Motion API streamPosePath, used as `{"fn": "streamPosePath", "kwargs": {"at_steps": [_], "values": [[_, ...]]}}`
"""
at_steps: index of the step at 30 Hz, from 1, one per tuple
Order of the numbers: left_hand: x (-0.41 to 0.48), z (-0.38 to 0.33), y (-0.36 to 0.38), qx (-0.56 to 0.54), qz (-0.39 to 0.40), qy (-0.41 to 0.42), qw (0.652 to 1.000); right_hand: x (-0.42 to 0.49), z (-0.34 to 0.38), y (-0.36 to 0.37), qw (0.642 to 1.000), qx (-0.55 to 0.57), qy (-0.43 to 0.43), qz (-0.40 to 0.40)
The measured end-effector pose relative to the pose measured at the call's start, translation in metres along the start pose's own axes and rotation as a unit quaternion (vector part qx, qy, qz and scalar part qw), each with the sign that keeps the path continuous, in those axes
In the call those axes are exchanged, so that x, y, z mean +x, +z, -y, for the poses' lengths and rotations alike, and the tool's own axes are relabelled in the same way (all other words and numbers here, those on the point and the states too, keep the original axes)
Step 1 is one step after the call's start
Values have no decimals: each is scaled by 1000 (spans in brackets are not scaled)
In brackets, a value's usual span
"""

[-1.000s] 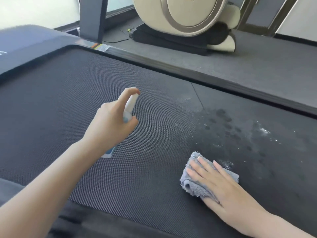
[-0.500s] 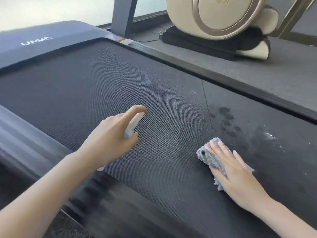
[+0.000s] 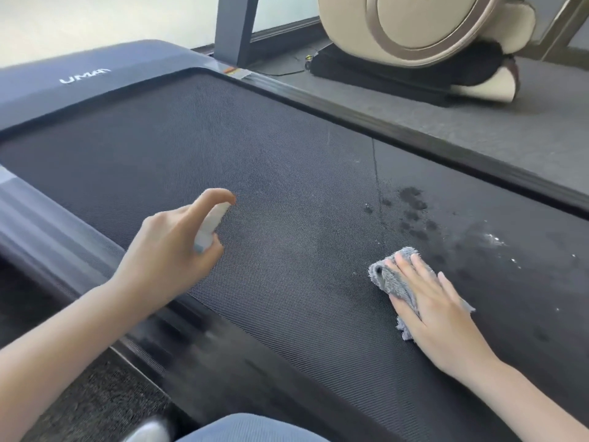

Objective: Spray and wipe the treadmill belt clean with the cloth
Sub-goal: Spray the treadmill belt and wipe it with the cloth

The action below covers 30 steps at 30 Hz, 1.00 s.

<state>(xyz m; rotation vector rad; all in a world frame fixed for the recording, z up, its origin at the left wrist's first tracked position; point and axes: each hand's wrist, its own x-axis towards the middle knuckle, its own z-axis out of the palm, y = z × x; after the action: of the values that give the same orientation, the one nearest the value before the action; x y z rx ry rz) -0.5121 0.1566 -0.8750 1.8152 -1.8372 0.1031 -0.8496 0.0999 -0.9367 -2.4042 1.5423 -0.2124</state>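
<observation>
The treadmill belt (image 3: 255,186) fills most of the view, a dark woven surface running from the rounded motor cover (image 3: 95,84) at upper left down to the lower right corner. Its far edge is bounded by a raised dark side rail (image 3: 414,135), and beyond that lies grey floor (image 3: 526,129) with a beige rounded machine (image 3: 430,30) standing on a black base. The near edge meets a second rail (image 3: 47,224) that passes under the left forearm. A grey upright post (image 3: 234,27) rises at the far corner of the cover. The widest bare stretch of belt lies between the cover and the two hands, and between the hands themselves, which are well apart. The right hand (image 3: 436,311) lies flat on the belt right of centre, fingers straight and close together, pressing down the grey fluffy cloth (image 3: 387,280), which bunches out past the fingertips and on both sides of the hand. The left hand (image 3: 169,253) hovers above the belt near the near rail, its fingers curled round a small white spray bottle (image 3: 212,223), with the index finger arched over the top and the nozzle end pointing out over the belt. Just beyond the cloth, toward the far rail, sits a cluster of dark wet spots (image 3: 414,208) beside a thin seam (image 3: 377,180) across the belt, and to their right a scatter of pale droplets (image 3: 494,242).
</observation>
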Motion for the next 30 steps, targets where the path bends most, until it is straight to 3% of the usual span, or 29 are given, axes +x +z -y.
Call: {"fn": "streamPosePath", "kwargs": {"at_steps": [4,11,17,24,30], "values": [[2,3,-3,3,38,14,999,1,1,-1,1000,-8,1,4],[18,3,8,-1,-44,-9,999,0,0,-1,1000,-23,1,1],[57,-7,30,-21,-14,29,999,0,0,-1,1000,-31,-1,-6],[91,-7,52,-40,-44,38,997,1,-2,5,999,-44,1,-17],[133,-5,63,-36,-6,53,998,2,-6,11,999,-29,0,-46]]}}
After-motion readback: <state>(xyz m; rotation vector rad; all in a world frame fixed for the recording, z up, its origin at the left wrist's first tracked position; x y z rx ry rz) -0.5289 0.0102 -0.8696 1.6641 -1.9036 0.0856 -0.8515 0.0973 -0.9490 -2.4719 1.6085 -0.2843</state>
